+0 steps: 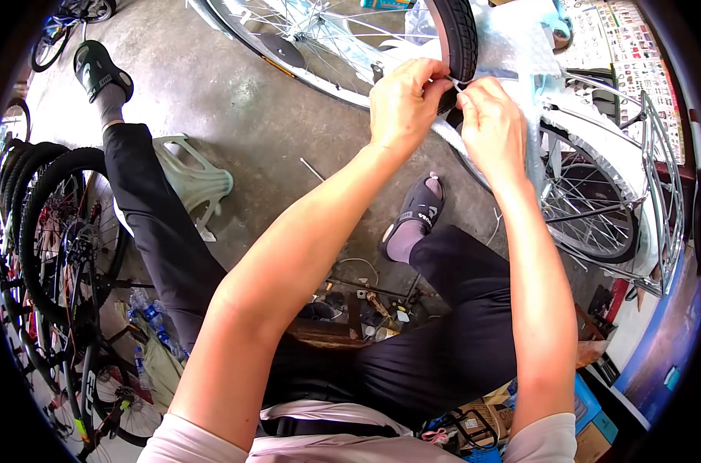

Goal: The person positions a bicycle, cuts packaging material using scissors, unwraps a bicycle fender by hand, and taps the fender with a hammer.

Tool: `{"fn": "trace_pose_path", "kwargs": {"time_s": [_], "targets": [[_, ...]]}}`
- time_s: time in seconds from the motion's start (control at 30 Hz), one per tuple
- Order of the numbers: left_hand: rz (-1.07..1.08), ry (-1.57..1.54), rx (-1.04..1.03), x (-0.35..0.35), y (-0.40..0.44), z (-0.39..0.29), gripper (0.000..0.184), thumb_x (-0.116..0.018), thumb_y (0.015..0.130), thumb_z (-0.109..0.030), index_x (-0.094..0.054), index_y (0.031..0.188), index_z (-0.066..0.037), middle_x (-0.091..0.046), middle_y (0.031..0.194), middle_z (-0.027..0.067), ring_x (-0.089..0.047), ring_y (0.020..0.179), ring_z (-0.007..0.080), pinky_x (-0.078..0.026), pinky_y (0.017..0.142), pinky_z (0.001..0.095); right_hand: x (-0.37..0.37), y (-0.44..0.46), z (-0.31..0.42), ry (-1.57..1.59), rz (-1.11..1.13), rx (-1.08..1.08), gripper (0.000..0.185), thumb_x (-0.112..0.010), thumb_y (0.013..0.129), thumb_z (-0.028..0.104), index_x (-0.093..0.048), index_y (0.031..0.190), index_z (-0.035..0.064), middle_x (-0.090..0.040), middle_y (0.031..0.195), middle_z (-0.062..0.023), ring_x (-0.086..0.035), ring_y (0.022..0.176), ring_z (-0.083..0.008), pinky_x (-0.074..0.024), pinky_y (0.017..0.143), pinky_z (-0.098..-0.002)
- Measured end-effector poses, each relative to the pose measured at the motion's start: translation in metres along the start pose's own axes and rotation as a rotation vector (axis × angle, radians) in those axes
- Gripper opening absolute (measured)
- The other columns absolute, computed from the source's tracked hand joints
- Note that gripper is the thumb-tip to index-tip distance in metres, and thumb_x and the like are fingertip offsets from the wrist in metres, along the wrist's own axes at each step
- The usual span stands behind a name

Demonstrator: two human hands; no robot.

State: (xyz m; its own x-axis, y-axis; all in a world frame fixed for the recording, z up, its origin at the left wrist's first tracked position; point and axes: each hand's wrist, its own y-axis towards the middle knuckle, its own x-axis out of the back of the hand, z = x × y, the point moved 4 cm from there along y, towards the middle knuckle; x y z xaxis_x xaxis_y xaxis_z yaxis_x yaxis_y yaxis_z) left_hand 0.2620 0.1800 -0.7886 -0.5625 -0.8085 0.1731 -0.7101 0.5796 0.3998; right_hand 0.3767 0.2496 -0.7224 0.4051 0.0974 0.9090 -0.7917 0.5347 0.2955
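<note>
Both hands meet at the lower end of a black tyre [460, 38] at the top centre. My left hand [406, 104] has its thumb and fingers pinched together beside the tyre. Opposite it, my right hand [491, 123] is closed, its thumb and forefinger at a small thin white piece [457, 83] between the two hands. The piece seems to be gripped from both sides, though the fingertips partly hide it. Left of my hands is a spoked wheel [304, 35] with a pale rim, and clear plastic wrap [512, 38] lies behind them.
Several bicycles with black tyres [57, 224] stand at the left. A pale green plastic stool [192, 177] lies on the floor. Right, a wheel [589, 212] sits near a metal rack [659, 185]. Tools and small parts [373, 305] lie between my legs, with bottles [153, 316] at lower left.
</note>
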Motion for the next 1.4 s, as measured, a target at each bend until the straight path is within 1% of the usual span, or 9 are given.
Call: {"fn": "trace_pose_path", "kwargs": {"time_s": [0.4,0.53,0.67,0.77,1.0,1.1,1.17,1.27,1.4], "targets": [[-0.021,0.217,-0.103,0.001,0.000,-0.021,0.008,-0.071,0.086,-0.010,-0.068,0.093,-0.007,-0.072,0.088,0.0109,-0.071,0.079,0.0301,-0.054,0.070,0.0404,-0.005,-0.010,0.013,-0.100,-0.075,0.055,0.006,-0.062,0.085,0.005,-0.064,0.082,0.0003,-0.062,0.093,-0.0142,-0.065,0.087,-0.0345,-0.0533,0.080,-0.0448],[0.116,0.219,-0.059,0.006,0.003,-0.012,0.009,-0.069,0.088,-0.011,-0.068,0.096,-0.007,-0.072,0.089,0.0104,-0.072,0.079,0.0289,-0.054,0.070,0.0395,-0.009,-0.023,0.012,-0.027,0.091,-0.011,0.026,-0.056,0.096,0.021,-0.063,0.082,-0.0001,-0.064,0.092,-0.0179,-0.067,0.087,-0.0361,-0.0537,0.076,-0.0481],[0.289,0.267,-0.159,0.042,-0.014,0.000,0.011,-0.068,0.090,-0.012,-0.068,0.098,-0.005,-0.072,0.088,0.0128,-0.071,0.075,0.0277,-0.054,0.066,0.0362,0.035,-0.035,0.027,0.054,0.308,-0.103,0.044,-0.061,0.097,0.038,-0.065,0.072,0.0022,-0.066,0.079,-0.0142,-0.067,0.075,-0.0365,-0.0522,0.068,-0.0464],[0.556,0.437,0.122,0.087,-0.070,0.029,0.016,-0.069,0.092,-0.019,-0.069,0.099,-0.005,-0.071,0.082,0.0144,-0.071,0.073,0.0263,-0.054,0.067,0.0362,0.079,-0.049,0.029,0.174,0.313,-0.030,0.038,-0.068,0.093,0.037,-0.064,0.075,0.0032,-0.064,0.077,-0.0120,-0.063,0.071,-0.0327,-0.0488,0.065,-0.0439],[1.199,0.679,0.454,0.210,-0.268,0.123,0.031,-0.064,0.090,-0.037,-0.071,0.109,-0.014,-0.073,0.098,0.0179,-0.069,0.095,0.0394,-0.055,0.081,0.0509,0.209,-0.126,0.017,0.318,-0.033,0.004,0.009,-0.064,0.093,0.006,-0.067,0.093,-0.0028,-0.066,0.087,-0.0092,-0.063,0.081,-0.0204,-0.0491,0.078,-0.0302],[1.697,0.747,0.656,0.240,-0.311,0.140,0.036,-0.064,0.088,-0.042,-0.074,0.108,-0.013,-0.073,0.104,0.0185,-0.068,0.100,0.0391,-0.053,0.086,0.0502,0.212,-0.219,-0.023,0.460,-0.290,-0.475,0.013,-0.062,0.098,0.010,-0.067,0.093,-0.0001,-0.066,0.088,-0.0039,-0.061,0.083,-0.0138,-0.0489,0.079,-0.0282],[1.681,0.766,0.601,0.253,-0.320,0.161,0.037,-0.070,0.087,-0.041,-0.074,0.103,-0.008,-0.074,0.097,0.0181,-0.070,0.091,0.0365,-0.054,0.080,0.0437,0.190,-0.310,-0.046,0.418,-0.316,-0.830,0.013,-0.063,0.099,0.013,-0.067,0.094,0.0022,-0.065,0.086,-0.0012,-0.058,0.082,-0.0098,-0.0484,0.077,-0.0265],[1.289,0.713,0.570,0.242,-0.287,0.146,0.036,-0.069,0.089,-0.031,-0.069,0.116,-0.007,-0.074,0.100,0.0187,-0.071,0.096,0.0350,-0.055,0.083,0.0435,0.130,-0.482,-0.073,0.357,-0.277,-1.100,0.014,-0.061,0.100,0.014,-0.066,0.092,0.0036,-0.063,0.082,0.0008,-0.057,0.079,-0.0071,-0.0482,0.073,-0.0247],[1.225,0.775,0.533,0.249,-0.265,0.166,0.032,-0.067,0.090,-0.028,-0.070,0.115,-0.008,-0.073,0.103,0.0196,-0.071,0.097,0.0348,-0.054,0.081,0.0429,0.064,-0.677,-0.034,0.521,-0.536,-1.811,0.017,-0.063,0.098,0.021,-0.068,0.095,0.0045,-0.067,0.082,-0.0034,-0.061,0.066,-0.0101,-0.0494,0.062,-0.0264]]}}
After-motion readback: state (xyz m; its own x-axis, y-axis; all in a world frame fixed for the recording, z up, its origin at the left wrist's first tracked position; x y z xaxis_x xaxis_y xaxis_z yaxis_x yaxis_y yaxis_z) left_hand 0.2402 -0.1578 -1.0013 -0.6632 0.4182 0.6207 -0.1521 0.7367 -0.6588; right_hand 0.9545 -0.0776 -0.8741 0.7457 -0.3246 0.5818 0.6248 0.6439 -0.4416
